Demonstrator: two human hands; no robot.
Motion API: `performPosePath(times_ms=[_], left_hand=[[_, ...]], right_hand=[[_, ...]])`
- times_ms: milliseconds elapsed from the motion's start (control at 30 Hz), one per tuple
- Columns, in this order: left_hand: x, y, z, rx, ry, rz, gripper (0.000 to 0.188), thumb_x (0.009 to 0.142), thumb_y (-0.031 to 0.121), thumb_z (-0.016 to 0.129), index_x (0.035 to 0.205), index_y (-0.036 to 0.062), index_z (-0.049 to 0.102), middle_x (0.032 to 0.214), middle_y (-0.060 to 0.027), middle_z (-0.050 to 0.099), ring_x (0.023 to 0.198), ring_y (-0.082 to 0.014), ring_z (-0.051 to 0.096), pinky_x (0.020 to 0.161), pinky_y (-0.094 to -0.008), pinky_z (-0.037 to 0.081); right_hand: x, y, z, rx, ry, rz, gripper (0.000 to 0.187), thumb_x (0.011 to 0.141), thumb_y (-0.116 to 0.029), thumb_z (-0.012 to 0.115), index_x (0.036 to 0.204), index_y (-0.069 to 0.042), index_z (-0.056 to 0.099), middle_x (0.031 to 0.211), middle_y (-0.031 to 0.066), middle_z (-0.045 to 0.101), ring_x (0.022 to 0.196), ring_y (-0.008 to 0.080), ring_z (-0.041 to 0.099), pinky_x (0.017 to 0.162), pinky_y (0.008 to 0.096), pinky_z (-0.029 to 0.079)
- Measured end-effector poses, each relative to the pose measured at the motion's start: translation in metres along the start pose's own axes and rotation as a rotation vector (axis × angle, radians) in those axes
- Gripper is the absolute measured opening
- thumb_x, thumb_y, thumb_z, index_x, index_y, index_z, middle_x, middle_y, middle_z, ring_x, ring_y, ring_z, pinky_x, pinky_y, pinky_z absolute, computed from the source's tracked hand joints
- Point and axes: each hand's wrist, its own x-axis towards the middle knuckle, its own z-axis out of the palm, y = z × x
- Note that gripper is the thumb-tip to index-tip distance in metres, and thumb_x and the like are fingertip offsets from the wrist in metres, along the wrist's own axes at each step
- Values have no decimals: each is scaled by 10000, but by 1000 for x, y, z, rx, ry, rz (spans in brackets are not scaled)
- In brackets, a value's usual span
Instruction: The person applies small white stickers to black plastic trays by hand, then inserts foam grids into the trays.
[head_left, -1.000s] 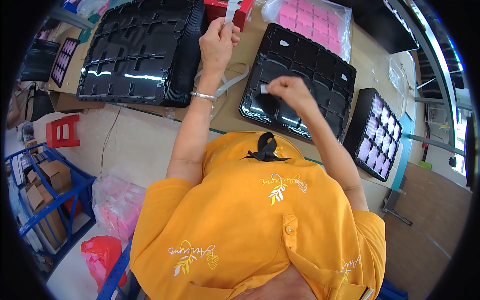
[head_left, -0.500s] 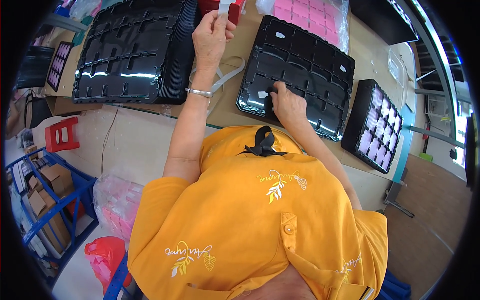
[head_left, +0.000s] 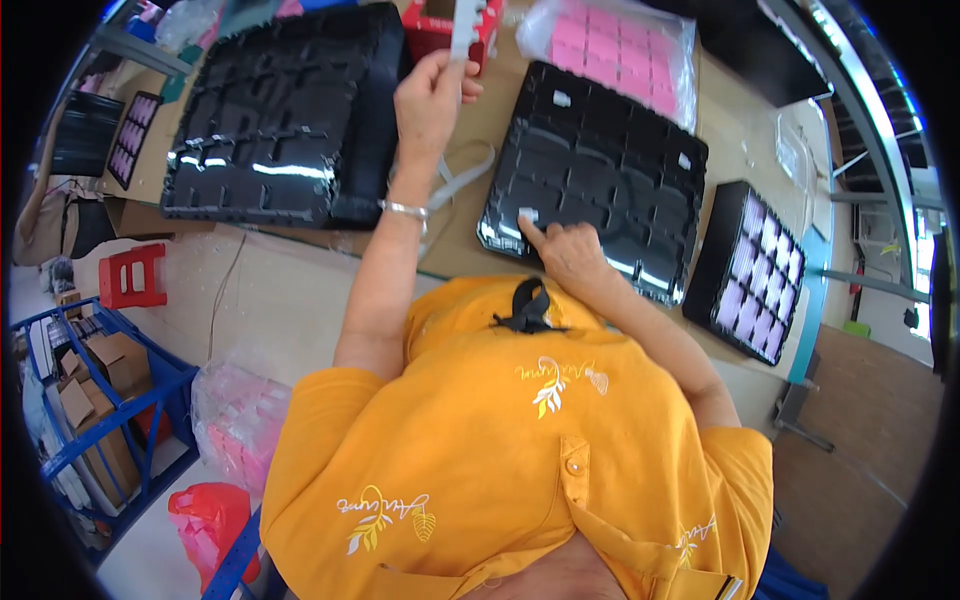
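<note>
Between thumb and fingers, my left hand [head_left: 428,118] pinches a white strip of stickers [head_left: 465,32], raised in front of a red box [head_left: 434,30]. My right hand [head_left: 573,256] holds nothing; its index finger reaches out onto a small white sticker [head_left: 530,213] near the near-left corner of a black plastic compartment tray [head_left: 600,180]. The other fingers are loosely bent over the tray. Two more white stickers sit on this tray, one at its far left [head_left: 562,99] and one at its far right [head_left: 684,160]. A loop of white strip [head_left: 468,178] lies beside my left wrist.
To the left stands a tall stack of black trays [head_left: 270,120]. At right, another black tray stack [head_left: 755,270] holds pale purple pieces. Bagged pink trays [head_left: 610,50] lie behind. A red stool [head_left: 133,277] and a blue rack [head_left: 110,420] with cartons are at lower left.
My right hand has shifted left and nearer, its index finger now stretched onto the sticker. The view has tilted, so the table sits lower. My left hand still holds the strip.
</note>
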Motion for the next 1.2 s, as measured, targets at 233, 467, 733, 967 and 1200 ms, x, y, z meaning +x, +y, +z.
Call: performPosePath(times_ms=[233, 467, 733, 967, 1200], left_hand=[[-4, 8, -1, -146, -67, -75, 155, 977, 130, 564, 965, 5, 655, 772, -33, 670, 615, -53, 592, 553, -193, 470], [-3, 10, 5, -137, -47, -73, 175, 980, 171, 577, 971, 15, 657, 787, -26, 682, 595, -45, 588, 521, -182, 446], [-2, 2, 4, 184, 88, 125, 129, 942, 133, 615, 978, 19, 662, 773, -74, 688, 601, -129, 638, 540, -269, 488], [13, -15, -7, 487, 107, 408, 115, 916, 96, 617, 973, 1, 648, 825, -130, 689, 707, -249, 689, 641, -352, 537], [9, -49, -43, 251, 74, -15, 304, 928, 106, 633, 1202, -20, 595, 961, -103, 704, 835, -138, 670, 772, -267, 527]], right_hand=[[97, 51, -68, 1184, 414, 398, 295, 958, -192, 583, 1214, -49, 622, 686, 14, 586, 604, 87, 541, 567, 250, 439], [176, 65, -128, 1657, 306, 488, 244, 895, -249, 685, 1029, -47, 668, 678, -65, 519, 572, 28, 408, 513, 205, 301], [187, 66, -126, 1230, 401, 492, 222, 868, -256, 688, 871, -34, 684, 694, -33, 582, 581, 51, 446, 534, 232, 349], [135, 83, -141, 1515, 378, 542, 243, 879, -291, 690, 895, -48, 680, 723, -43, 553, 586, 36, 434, 514, 203, 329], [-76, 134, -53, 1158, 300, 914, 202, 902, -223, 651, 847, -29, 667, 693, -64, 508, 639, 31, 422, 562, 223, 348]])
